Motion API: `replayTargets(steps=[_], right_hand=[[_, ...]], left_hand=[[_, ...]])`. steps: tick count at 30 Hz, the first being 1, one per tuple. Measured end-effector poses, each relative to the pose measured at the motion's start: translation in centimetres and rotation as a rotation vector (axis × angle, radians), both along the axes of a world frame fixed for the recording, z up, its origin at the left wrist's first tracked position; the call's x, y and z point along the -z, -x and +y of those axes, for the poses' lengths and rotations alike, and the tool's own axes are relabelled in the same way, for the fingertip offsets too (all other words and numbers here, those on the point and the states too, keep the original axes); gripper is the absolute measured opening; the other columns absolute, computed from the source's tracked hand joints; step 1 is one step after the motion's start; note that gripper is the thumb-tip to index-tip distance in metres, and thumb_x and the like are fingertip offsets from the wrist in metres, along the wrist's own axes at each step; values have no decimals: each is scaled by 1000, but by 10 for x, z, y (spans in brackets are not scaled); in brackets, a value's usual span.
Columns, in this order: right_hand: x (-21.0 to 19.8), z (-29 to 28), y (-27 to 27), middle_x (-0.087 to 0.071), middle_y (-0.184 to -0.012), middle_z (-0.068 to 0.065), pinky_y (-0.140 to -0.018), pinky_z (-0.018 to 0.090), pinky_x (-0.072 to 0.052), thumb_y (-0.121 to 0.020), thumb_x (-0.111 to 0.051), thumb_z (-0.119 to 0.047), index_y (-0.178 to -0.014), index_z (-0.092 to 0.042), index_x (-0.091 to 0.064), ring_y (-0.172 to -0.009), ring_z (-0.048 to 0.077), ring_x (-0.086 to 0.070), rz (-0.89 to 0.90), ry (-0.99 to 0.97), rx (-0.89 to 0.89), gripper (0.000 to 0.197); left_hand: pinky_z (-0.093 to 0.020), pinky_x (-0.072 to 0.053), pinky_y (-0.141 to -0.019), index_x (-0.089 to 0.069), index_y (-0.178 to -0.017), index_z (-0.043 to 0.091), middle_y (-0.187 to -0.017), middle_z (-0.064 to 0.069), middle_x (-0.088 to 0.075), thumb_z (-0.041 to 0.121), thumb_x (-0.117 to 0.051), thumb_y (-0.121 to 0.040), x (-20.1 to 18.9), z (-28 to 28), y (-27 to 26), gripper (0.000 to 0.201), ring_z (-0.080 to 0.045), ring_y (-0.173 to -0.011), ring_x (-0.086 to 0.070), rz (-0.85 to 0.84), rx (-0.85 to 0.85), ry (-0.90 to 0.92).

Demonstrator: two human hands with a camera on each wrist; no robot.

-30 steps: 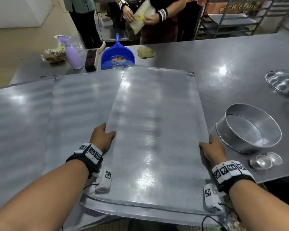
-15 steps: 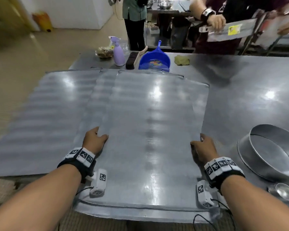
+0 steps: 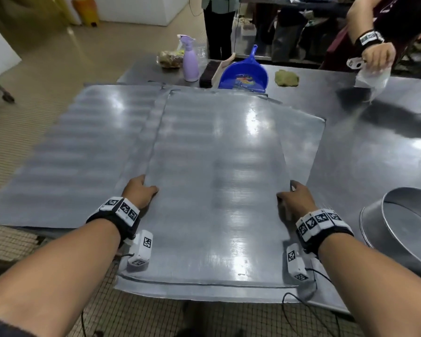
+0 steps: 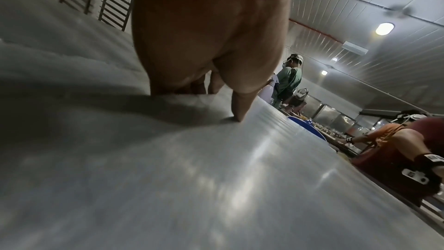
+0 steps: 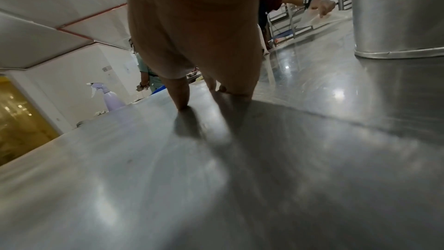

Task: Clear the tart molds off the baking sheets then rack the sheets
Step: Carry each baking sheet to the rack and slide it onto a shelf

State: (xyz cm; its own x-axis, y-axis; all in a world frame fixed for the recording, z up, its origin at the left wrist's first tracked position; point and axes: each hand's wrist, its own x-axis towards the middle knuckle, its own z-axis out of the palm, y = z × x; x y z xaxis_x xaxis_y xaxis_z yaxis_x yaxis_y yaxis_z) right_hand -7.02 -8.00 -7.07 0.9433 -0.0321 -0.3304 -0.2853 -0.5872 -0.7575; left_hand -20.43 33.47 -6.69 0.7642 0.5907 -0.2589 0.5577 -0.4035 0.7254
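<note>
Flat grey metal baking sheet (image 3: 219, 190): left hand (image 3: 139, 192) and right hand (image 3: 298, 199) are pinching its long edges, thumbs on top; keeping it level is advisable.

Counts, head view:
- baking sheets: 3. One (image 3: 219, 190) on top near centre, one (image 3: 301, 142) under it showing right, one (image 3: 71, 154) left.
- round cake pan (image 3: 404, 229): 1, near right.
- spray bottle (image 3: 189, 62): 1, far.
- dustpan (image 3: 243, 76): 1.
- brush (image 3: 208, 74): 1.
- cloth (image 3: 286, 78): 1.
- food bag (image 3: 170, 59): 1.
- other people: 2, far side.
</note>
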Motion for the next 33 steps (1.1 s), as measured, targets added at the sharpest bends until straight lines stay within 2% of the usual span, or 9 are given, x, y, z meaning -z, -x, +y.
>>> replayTargets(steps=[3,6,9,12,15,17,24,28,33], right_hand=[[-2,-4,-5,-68,-100,14,-88,41,-54,-79,-69,-3,-107,1,-60,-90,29,-65,34,99,-66,30],[-5,-9,-4,-68,-104,17,-85,37,-52,-78,-69,-6,-109,-2,-62,-93,33,-64,44,218,-132,33],[-10,-13,6,-66,-105,18,-84,38,-50,-79,-70,-7,-109,1,-62,-99,36,-63,8,295,-180,33],[-13,-16,22,-63,-114,21,-85,38,-49,-80,-74,-14,-116,1,-62,-105,37,-61,-32,384,-264,40],[-10,-22,38,-53,-126,20,-88,37,-46,-85,-71,-27,-122,-8,-62,-111,37,-56,-67,488,-360,42],[-8,-25,51,-51,-128,18,-93,39,-45,-86,-67,-30,-121,-13,-63,-117,38,-52,-103,547,-410,39],[-15,-17,105,-63,-111,7,-86,36,-50,-85,-69,-35,-109,-22,-70,-105,28,-60,-217,487,-630,28],[-18,-6,145,-61,-93,-7,-72,26,-45,-81,-69,-54,-99,-27,-70,-88,12,-59,-226,398,-866,32],[-13,0,180,-54,-94,-16,-78,26,-42,-64,-63,-82,-104,-33,-66,-90,5,-47,-306,380,-1041,63]], left_hand=[[-34,-50,-87,-67,-100,11,-104,-15,-72,19,-73,-85,1,1,-11,17,-35,-100,-67,172,74,-139],[-39,-49,-93,-65,-112,8,-122,-25,-59,29,-71,-84,-1,-3,-15,36,-45,-107,-60,309,75,-319],[-41,-50,-87,-58,-81,17,-114,-29,-58,28,-69,-78,-9,-8,-13,16,-48,-98,-59,342,140,-395],[-37,-47,-75,-41,-65,21,-101,-24,-54,26,-67,-75,-20,-19,-2,28,-46,-94,-58,361,259,-423],[-44,-50,-90,-56,-88,20,-105,-16,-45,32,-67,-79,-24,-39,20,18,-44,-107,-52,389,340,-497],[-47,-48,-97,-60,-103,21,-115,-16,-47,36,-66,-84,-23,-56,37,26,-42,-114,-50,397,396,-500],[-37,-48,-94,-57,-130,22,-120,-9,-56,44,-63,-90,-25,-109,91,46,-30,-107,-59,320,541,-429],[-31,-50,-83,-63,-116,25,-103,8,-59,66,-66,-80,-35,-140,122,55,-12,-93,-58,256,705,-366],[-31,-46,-90,-62,-111,34,-105,15,-51,94,-59,-50,-29,-148,151,86,-9,-99,-50,232,820,-408]])
